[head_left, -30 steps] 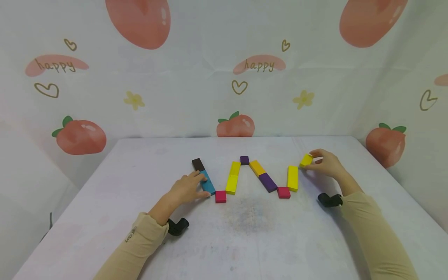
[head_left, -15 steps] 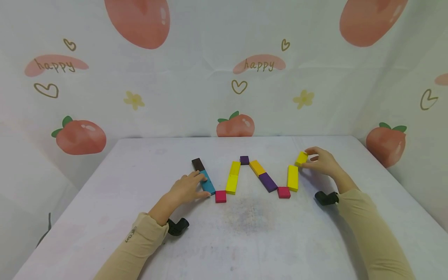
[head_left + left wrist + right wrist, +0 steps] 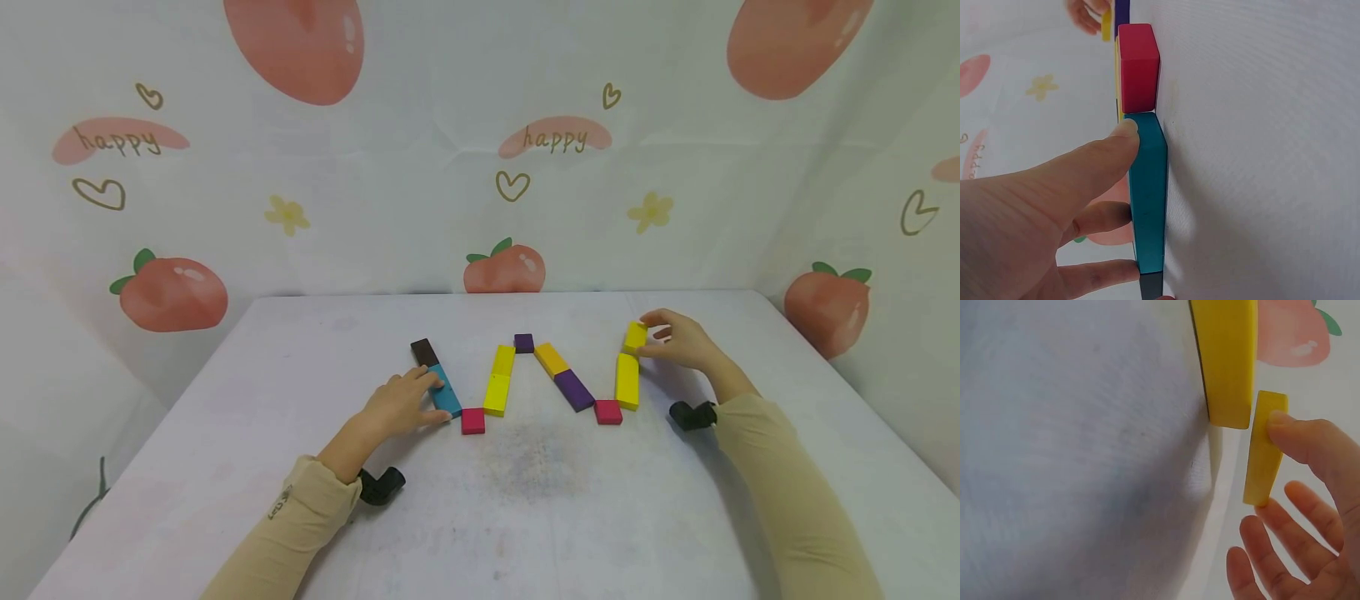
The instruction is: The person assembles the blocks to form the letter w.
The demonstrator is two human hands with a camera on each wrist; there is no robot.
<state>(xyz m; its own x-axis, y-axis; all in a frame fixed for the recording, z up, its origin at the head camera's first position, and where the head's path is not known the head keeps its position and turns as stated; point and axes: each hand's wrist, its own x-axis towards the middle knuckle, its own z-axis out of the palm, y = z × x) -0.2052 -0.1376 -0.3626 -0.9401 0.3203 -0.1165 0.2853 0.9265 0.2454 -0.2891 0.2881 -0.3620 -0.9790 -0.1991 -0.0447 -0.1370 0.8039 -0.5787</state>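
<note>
My right hand [image 3: 681,340] pinches a small yellow block [image 3: 635,337] between thumb and fingers, at the far end of a longer yellow block [image 3: 627,382]. In the right wrist view the thumb presses one face of the pinched yellow block [image 3: 1265,449], and a fingertip is at its lower end. My left hand [image 3: 399,402] rests with fairly straight fingers on a blue block [image 3: 448,397]; in the left wrist view its thumb tip lies on the blue block [image 3: 1149,194] near a red block [image 3: 1139,69]. A black block [image 3: 424,352] adjoins the blue one.
A zigzag of blocks crosses the white table [image 3: 555,533]: a red block [image 3: 473,421], yellow blocks [image 3: 497,393], a small purple block [image 3: 523,343], an orange block [image 3: 551,359], a purple block [image 3: 573,391] and another red block [image 3: 607,412]. A printed cloth [image 3: 420,217] hangs behind.
My right hand has moved left with the small yellow block, bringing it from the right to the far end of the longer yellow block. The left hand stays in place.
</note>
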